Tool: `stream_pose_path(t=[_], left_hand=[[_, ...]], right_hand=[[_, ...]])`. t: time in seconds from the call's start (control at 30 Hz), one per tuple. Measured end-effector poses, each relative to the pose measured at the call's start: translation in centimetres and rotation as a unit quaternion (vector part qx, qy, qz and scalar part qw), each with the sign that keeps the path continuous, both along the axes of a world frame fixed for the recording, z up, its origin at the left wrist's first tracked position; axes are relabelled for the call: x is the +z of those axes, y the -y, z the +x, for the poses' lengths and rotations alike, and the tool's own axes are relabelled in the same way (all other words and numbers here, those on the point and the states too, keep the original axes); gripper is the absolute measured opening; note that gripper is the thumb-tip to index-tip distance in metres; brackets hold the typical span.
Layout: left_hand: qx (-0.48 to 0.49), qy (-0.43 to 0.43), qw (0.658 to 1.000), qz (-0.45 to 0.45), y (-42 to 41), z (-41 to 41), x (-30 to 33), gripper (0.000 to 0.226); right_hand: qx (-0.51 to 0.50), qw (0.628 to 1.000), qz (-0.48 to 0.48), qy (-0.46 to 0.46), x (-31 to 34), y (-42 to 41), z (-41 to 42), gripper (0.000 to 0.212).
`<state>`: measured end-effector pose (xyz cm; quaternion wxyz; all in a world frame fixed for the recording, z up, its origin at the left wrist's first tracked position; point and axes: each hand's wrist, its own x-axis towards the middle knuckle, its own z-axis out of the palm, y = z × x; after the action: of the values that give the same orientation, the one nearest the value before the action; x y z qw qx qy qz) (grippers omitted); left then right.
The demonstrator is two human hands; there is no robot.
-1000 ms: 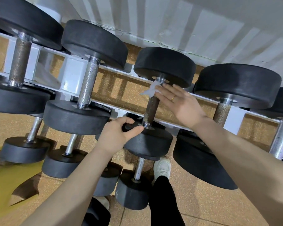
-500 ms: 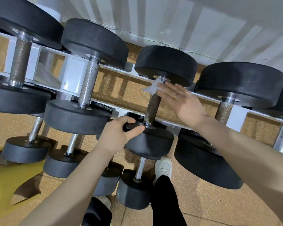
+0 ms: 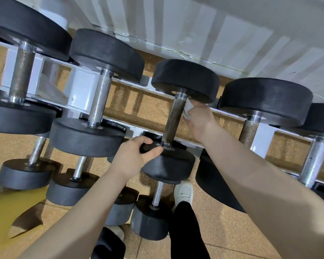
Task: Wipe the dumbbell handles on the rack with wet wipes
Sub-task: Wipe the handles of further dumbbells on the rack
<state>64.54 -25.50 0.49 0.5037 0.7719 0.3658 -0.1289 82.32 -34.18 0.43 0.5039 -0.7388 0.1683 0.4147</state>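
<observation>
Right hand [image 3: 198, 120] now curled beside handle [image 3: 173, 120], pinching wipe [image 3: 188, 108]; left hand [image 3: 132, 158] grips weight [image 3: 169, 165].

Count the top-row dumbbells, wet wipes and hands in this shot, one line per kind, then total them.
top-row dumbbells: 5
wet wipe: 1
hands, left hand and right hand: 2
Total: 8
</observation>
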Motion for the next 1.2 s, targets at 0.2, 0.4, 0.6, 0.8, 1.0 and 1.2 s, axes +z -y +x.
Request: stream_pose_path(t=[0.2, 0.4, 0.6, 0.8, 1.0, 1.2], left_hand=[[0.011, 0.012, 1.0, 0.02, 0.4, -0.2, -0.1, 0.041], [0.018, 0.003, 1.0, 0.011, 0.3, -0.1, -0.1, 0.042], [0.017, 0.014, 1.0, 0.011, 0.4, -0.1, -0.1, 0.042], [0.02, 0.01, 1.0, 0.012, 0.4, -0.3, -0.1, 0.043], [0.012, 0.014, 1.0, 0.018, 0.3, -0.2, -0.2, 0.042], [0.012, 0.016, 1.0, 0.018, 0.4, -0.2, -0.1, 0.042]], right_hand=[[0.238, 0.962, -0.125, 0.038, 0.7, 2.7, -3.8, 0.042], [0.268, 0.956, -0.119, -0.024, 0.7, 2.4, -2.9, 0.048], [-0.122, 0.986, 0.054, -0.103, -0.3, -0.2, 0.7, 0.05], [0.147, 0.982, -0.105, -0.062, -0.2, 1.4, -2.6, 0.06], [0.231, 0.962, -0.136, -0.061, -0.4, 2.3, -3.2, 0.052], [-0.086, 0.991, -0.001, -0.099, 0.3, -0.4, 0.0, 0.051]])
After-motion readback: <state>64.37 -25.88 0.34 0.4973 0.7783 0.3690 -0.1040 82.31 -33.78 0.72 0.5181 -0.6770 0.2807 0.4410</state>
